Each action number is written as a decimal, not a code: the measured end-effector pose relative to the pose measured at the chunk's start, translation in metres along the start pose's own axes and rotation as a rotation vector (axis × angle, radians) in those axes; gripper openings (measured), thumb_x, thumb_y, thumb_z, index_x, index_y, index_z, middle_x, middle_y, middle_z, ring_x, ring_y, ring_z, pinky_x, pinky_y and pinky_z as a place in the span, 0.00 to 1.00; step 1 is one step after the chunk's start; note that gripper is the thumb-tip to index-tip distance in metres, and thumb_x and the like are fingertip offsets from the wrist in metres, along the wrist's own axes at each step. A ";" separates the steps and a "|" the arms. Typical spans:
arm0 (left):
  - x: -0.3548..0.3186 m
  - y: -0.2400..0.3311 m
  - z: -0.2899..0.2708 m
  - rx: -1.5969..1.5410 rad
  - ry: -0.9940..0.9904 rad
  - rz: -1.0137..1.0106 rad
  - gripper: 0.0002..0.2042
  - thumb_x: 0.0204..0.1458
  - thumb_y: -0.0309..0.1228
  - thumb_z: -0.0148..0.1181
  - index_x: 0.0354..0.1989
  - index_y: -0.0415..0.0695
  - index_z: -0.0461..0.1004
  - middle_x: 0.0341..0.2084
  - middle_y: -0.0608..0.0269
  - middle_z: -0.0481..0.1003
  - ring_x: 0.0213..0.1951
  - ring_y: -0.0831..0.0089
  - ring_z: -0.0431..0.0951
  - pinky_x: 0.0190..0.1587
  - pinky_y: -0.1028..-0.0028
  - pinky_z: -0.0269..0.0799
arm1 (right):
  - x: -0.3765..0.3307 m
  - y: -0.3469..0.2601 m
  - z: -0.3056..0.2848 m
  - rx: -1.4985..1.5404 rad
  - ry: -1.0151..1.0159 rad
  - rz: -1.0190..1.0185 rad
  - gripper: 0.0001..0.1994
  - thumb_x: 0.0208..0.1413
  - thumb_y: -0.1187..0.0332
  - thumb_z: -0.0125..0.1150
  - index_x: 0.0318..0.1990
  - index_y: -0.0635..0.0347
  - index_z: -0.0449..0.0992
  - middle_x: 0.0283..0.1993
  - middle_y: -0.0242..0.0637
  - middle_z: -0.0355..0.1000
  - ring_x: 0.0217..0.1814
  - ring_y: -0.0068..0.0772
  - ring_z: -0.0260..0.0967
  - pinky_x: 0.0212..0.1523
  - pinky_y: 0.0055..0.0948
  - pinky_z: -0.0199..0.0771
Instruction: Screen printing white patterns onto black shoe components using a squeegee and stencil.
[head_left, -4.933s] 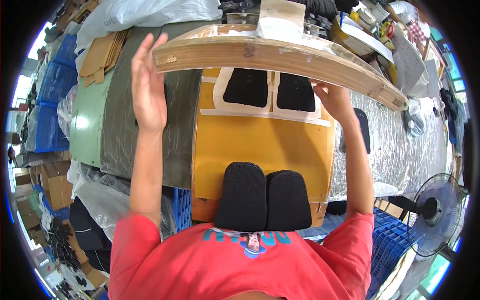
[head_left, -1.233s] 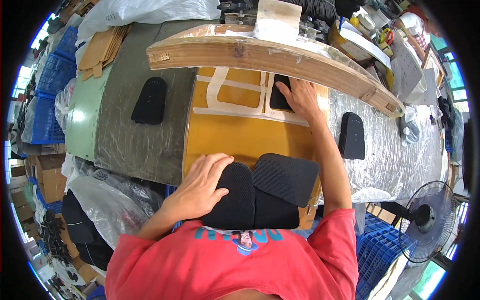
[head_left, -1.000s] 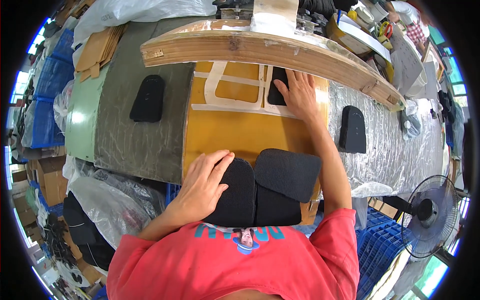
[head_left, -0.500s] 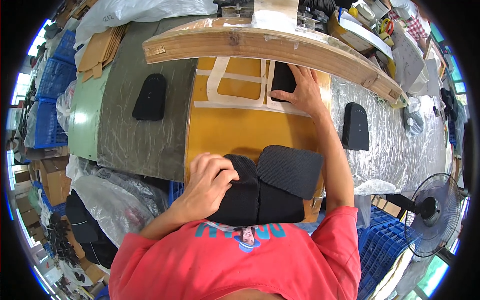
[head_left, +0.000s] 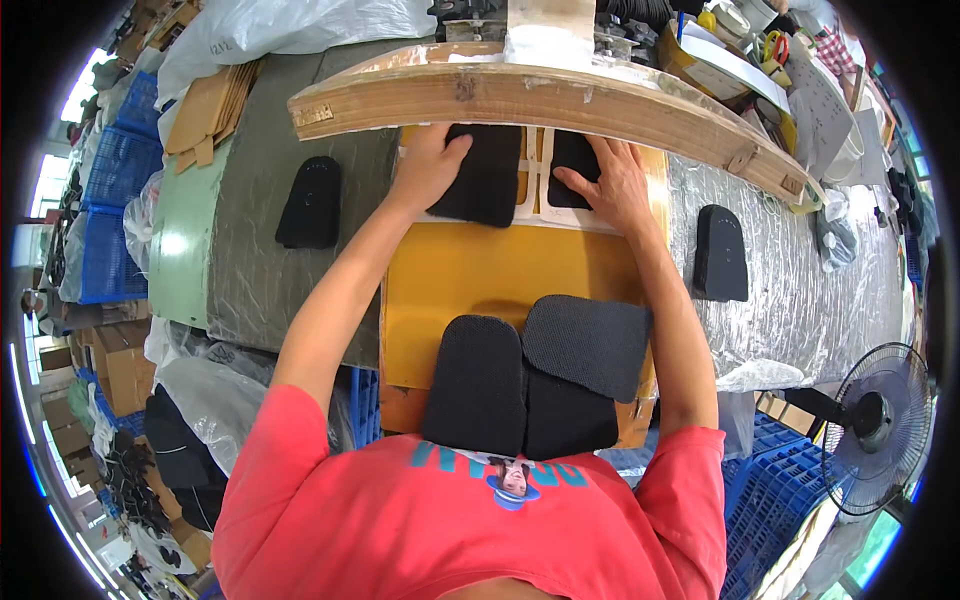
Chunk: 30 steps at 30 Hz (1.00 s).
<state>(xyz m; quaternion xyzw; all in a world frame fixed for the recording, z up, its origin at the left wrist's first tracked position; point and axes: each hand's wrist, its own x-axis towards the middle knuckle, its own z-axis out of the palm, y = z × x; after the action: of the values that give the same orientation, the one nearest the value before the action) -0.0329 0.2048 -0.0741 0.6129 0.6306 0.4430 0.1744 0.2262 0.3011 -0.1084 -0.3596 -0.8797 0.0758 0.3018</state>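
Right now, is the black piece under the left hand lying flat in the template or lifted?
Flat, as far as it shows. The black piece lies on the white template with the left hand pressing its edge; its far end is hidden under the wooden beam.

A long workbench (head_left: 800, 290) under grey and silvery sheeting fills the room's middle. Blue plastic crates (head_left: 110, 190) stack up along the left, near bright daylight. A black standing fan (head_left: 880, 430) sits at the right, with cardboard boxes (head_left: 120, 370) lower left.

Short-sleeved coral-red T-shirt with teal lettering and a small printed chest figure; bare forearms.
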 end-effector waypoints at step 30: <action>-0.004 -0.013 0.041 0.619 -0.176 0.291 0.24 0.61 0.45 0.47 0.64 0.49 0.64 0.62 0.51 0.62 0.64 0.52 0.58 0.63 0.51 0.48 | 0.001 -0.006 -0.004 -0.026 -0.068 0.052 0.29 0.54 0.52 0.63 0.59 0.60 0.70 0.62 0.48 0.66 0.66 0.50 0.58 0.66 0.44 0.53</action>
<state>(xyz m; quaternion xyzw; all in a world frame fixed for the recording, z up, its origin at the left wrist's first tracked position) -0.0092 0.2175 -0.1081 0.7558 0.6238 0.1966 -0.0308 0.2248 0.2968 -0.1023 -0.3835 -0.8807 0.0844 0.2650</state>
